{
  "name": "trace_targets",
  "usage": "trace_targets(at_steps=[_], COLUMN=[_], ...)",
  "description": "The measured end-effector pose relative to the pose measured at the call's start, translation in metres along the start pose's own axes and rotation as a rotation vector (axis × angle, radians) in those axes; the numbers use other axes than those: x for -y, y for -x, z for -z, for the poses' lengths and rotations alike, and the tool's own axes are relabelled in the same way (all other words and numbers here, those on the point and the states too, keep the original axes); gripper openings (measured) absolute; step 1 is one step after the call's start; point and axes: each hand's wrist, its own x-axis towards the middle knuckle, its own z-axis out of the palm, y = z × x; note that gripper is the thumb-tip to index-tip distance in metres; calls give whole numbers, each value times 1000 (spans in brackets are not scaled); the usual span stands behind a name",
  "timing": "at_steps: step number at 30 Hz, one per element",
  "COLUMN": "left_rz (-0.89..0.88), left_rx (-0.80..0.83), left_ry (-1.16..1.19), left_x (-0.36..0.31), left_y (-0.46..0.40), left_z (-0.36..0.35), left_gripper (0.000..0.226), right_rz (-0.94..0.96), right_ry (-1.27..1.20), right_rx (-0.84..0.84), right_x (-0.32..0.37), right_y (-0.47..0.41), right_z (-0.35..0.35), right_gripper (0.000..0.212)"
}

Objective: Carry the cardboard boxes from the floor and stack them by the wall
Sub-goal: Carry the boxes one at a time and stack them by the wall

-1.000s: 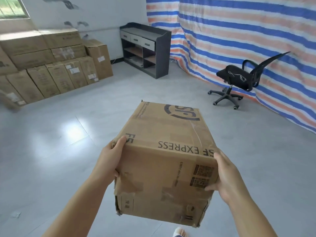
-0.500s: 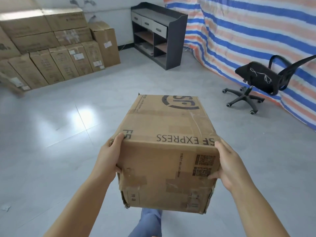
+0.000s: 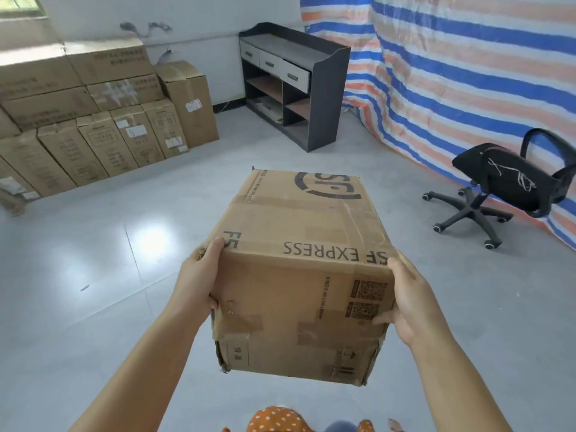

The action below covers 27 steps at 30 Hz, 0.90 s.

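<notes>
I carry a worn brown cardboard box (image 3: 299,263) printed "SF EXPRESS" in front of me, above the grey floor. My left hand (image 3: 196,275) grips its left near edge, thumb on the top corner. My right hand (image 3: 408,294) grips the right near edge, thumb against the front face. A stack of cardboard boxes (image 3: 93,120) stands against the white wall at the far left, in two tiers.
A dark cabinet with drawers (image 3: 293,82) stands by the back wall. A black office chair (image 3: 505,185) sits at the right before a striped tarp (image 3: 467,57). Open grey floor (image 3: 124,260) lies between me and the stack.
I have walked forward with the box; the stack, cabinet and chair are closer and larger. My grip on the box is unchanged.
</notes>
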Motion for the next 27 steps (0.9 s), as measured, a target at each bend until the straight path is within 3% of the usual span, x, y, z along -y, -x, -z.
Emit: trace_targets(at_steps=[14, 27], left_rz=[44, 68], left_rx=[-78, -195], left_ry=[85, 200], left_x=[-102, -225], left_y=[-199, -391], left_z=[-105, -212], left_gripper=[15, 13], right_rz=[-9, 24], right_ry=[96, 199], right_rx=[108, 228], right_x=[107, 255], right_y=[-265, -517], right_z=[-92, -191], right_gripper=[36, 33])
